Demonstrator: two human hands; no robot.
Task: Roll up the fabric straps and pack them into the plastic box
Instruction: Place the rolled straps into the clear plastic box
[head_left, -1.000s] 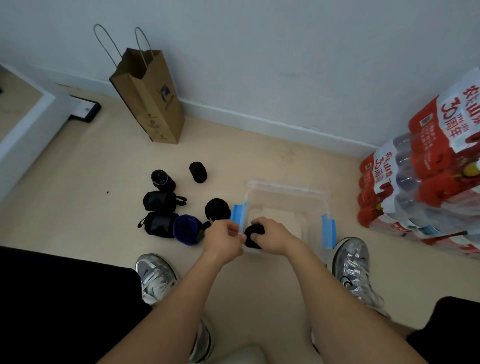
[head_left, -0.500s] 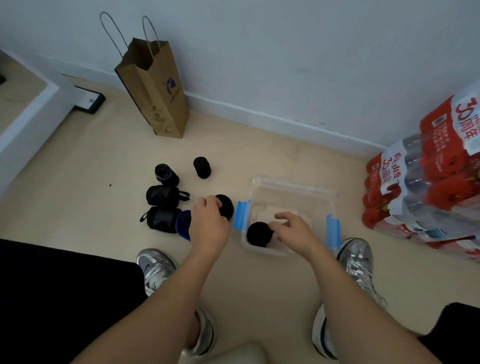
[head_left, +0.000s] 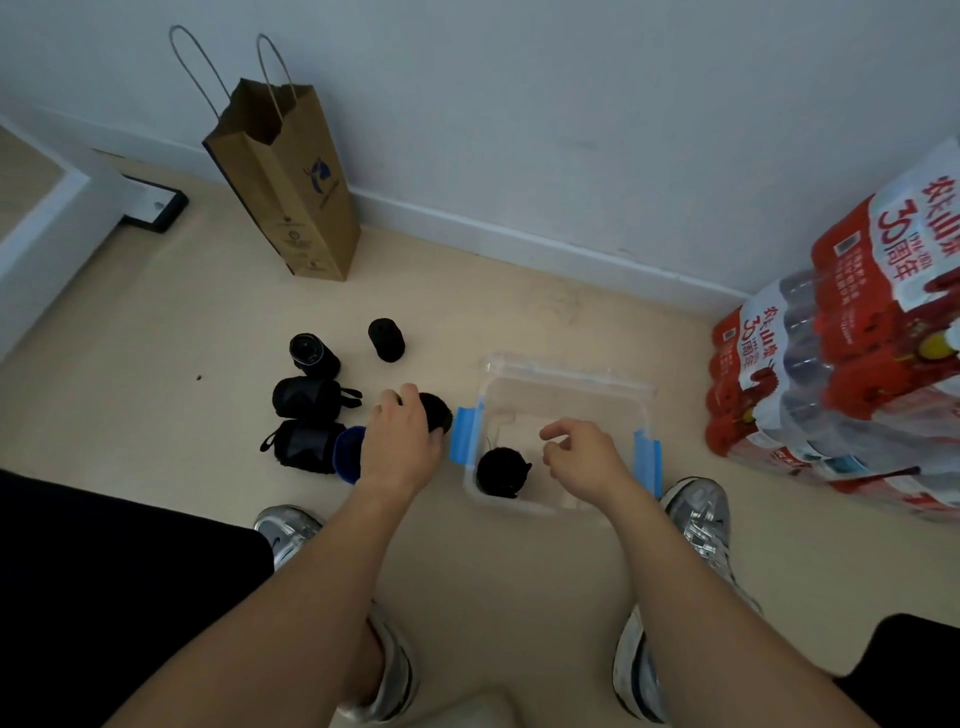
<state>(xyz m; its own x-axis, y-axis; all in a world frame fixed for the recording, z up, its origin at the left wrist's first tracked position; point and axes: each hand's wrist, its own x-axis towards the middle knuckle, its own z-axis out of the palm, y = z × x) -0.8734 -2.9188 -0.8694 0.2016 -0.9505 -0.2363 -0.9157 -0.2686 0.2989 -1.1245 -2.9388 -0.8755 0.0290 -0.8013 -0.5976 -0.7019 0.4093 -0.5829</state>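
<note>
A clear plastic box (head_left: 563, 371) with blue latches stands open on the floor between my feet and the wall. One black rolled strap (head_left: 501, 472) lies in its near-left corner. My right hand (head_left: 584, 457) hovers over the box beside that roll, fingers loosely apart and holding nothing. My left hand (head_left: 402, 441) reaches left of the box and curls over another black roll (head_left: 439, 410) on the floor. More rolls lie further left: a blue one (head_left: 347, 457), two black bundles with loops (head_left: 306, 397) (head_left: 301, 447), and two black cylinders (head_left: 313, 355) (head_left: 387, 339).
A brown paper bag (head_left: 291, 182) stands against the wall behind the rolls. Shrink-wrapped packs of water bottles (head_left: 841, 374) are stacked at the right. My silver shoes (head_left: 698, 512) flank the box's near side. A white ledge (head_left: 36, 239) runs along the left.
My right hand let the black roll go into the box and lifted off it. My left hand moved left from the box to the black roll on the floor.
</note>
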